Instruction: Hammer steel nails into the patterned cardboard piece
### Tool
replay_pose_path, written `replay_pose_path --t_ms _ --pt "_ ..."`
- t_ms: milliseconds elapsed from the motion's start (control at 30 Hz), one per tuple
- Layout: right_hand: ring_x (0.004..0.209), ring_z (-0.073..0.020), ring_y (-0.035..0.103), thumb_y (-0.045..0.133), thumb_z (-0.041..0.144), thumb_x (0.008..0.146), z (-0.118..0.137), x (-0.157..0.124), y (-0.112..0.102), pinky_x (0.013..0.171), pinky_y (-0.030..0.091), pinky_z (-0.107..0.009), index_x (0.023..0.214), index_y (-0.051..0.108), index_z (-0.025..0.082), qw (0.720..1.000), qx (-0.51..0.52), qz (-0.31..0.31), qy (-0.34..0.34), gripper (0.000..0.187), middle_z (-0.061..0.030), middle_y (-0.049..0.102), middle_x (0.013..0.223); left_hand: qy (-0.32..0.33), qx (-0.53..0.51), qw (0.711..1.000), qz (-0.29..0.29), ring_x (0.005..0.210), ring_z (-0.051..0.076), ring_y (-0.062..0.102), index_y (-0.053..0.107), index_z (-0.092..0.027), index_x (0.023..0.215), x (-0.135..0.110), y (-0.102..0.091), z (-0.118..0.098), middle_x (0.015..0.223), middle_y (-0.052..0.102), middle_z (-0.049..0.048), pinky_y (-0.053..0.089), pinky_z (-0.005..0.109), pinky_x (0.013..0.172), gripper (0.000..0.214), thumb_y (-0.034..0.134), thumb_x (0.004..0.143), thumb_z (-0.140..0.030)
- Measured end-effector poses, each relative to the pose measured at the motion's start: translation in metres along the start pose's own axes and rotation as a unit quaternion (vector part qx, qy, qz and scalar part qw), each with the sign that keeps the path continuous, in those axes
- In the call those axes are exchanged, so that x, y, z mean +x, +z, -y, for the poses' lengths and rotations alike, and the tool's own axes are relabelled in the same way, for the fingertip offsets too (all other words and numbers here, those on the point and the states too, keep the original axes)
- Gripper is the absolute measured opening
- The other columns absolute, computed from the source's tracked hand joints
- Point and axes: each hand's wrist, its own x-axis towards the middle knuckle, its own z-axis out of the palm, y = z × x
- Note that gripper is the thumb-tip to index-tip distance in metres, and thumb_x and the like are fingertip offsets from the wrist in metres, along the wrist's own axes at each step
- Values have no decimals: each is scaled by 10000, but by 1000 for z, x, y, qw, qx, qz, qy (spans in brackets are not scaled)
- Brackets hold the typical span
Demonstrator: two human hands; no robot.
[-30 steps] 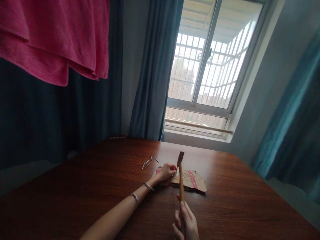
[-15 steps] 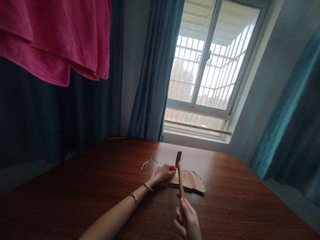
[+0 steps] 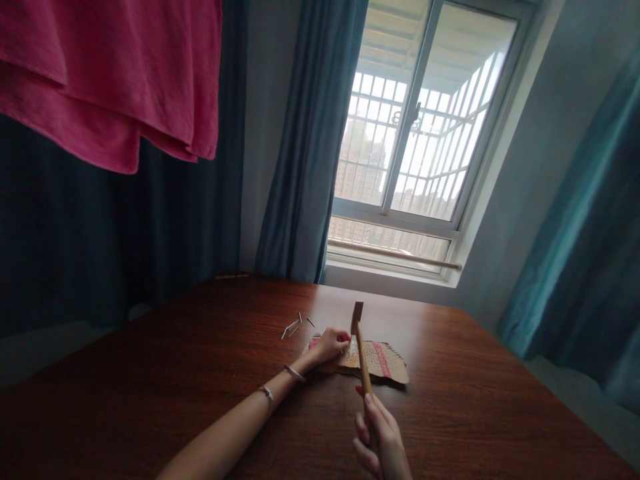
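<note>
My right hand [image 3: 381, 433] is wrapped round the wooden handle of a hammer [image 3: 364, 363], its head raised beside my left fingertips. My left hand [image 3: 334, 344] rests over the left part of a flat, brown, cardboard-like piece [image 3: 395, 365] with pink bands and many small holes or dots. Its thumb and forefinger pinch a thin nail, mostly hidden by the fingers, just under the hammer head. Several loose silver nails [image 3: 291, 327] lie on the table beyond my left hand.
The brown wooden table [image 3: 240, 360] reaches to the wall below a barred window [image 3: 400, 133]. Blue curtains [image 3: 305, 147] hang on both sides. A pink towel [image 3: 150, 80] hangs at upper left.
The hammer's handle end and my right hand have shifted slightly right, while its head stays almost in place. My left hand keeps its pinch, and the view has moved a little.
</note>
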Motion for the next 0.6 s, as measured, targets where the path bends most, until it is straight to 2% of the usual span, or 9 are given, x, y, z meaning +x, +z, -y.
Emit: replay_pose_path --t_ms 200,367,500,600 --pt "239 2 208 639 606 613 5 -2 1 223 135 -106 899 495 211 1000 -6 15 12 508 139 378 453 7 3 1000 -2 667 128 545 699 -125 814 0 0 1 733 675 27 375 190 610 238 503 729 -228" --pt "250 11 221 663 583 605 8 -4 0 247 110 -90 804 467 199 1000 -9 10 12 475 139 364 444 12 -2 1000 -2 664 124 552 699 -132 825 2 2 5 743 679 24 380 188 608 238 497 727 -213" --pt "243 2 235 640 571 640 11 -4 -1 237 141 -97 888 472 211 1000 -6 26 3 469 138 387 453 17 -2 1000 -4 661 123 552 696 -125 825 2 3 7 742 678 26 381 187 606 241 494 728 -213" --pt "239 -1 240 646 576 628 11 -1 -2 224 169 -105 834 464 212 999 -6 30 9 456 136 397 455 21 0 1000 -4 649 120 548 695 -120 822 2 3 7 736 678 27 376 186 597 246 486 734 -215"
